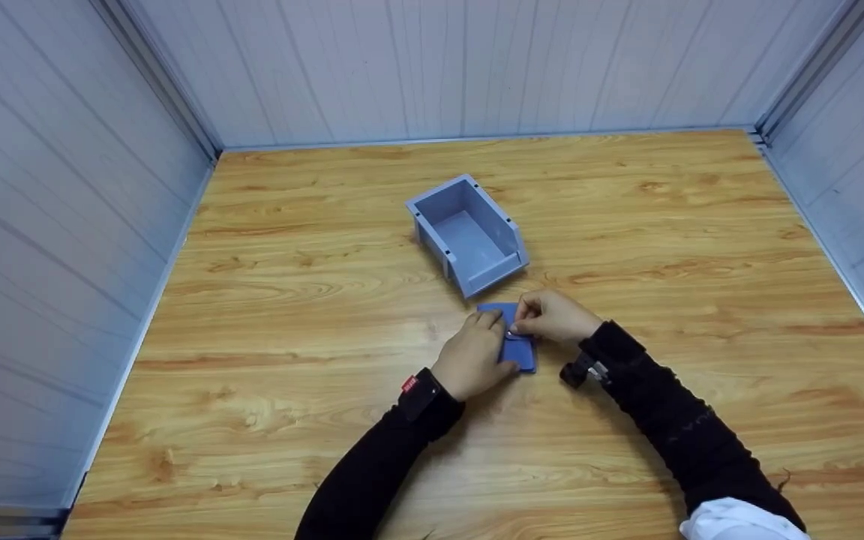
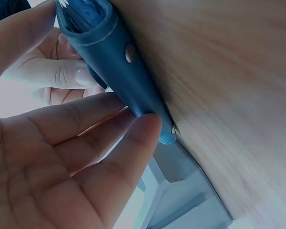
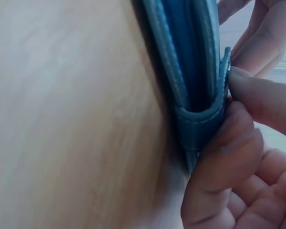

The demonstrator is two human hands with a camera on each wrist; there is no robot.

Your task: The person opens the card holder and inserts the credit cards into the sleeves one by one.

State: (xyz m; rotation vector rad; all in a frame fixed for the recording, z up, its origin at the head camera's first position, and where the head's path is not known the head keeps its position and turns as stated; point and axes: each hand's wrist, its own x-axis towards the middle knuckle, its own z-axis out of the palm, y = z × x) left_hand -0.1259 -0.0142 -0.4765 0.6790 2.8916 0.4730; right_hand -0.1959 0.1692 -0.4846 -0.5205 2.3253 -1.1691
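Note:
A blue wallet [image 1: 520,357] with pale stitching lies on the wooden table, just in front of the grey bin. My left hand [image 1: 471,355] holds it from the left, thumb at the near edge and fingers towards the far edge. In the left wrist view those fingers touch the folded side of the wallet [image 2: 117,62], where a metal stud shows. From the right, my right hand [image 1: 556,318] pinches the wallet's closing strap [image 3: 200,126] between thumb and fingers. The strap wraps round the open side, and its tip lies against the upper face.
The grey open-fronted bin [image 1: 469,236] stands behind the wallet, its low front turned towards the hands; nothing shows inside it. White panel walls [image 1: 432,67] close off the back and both sides of the table [image 1: 289,315].

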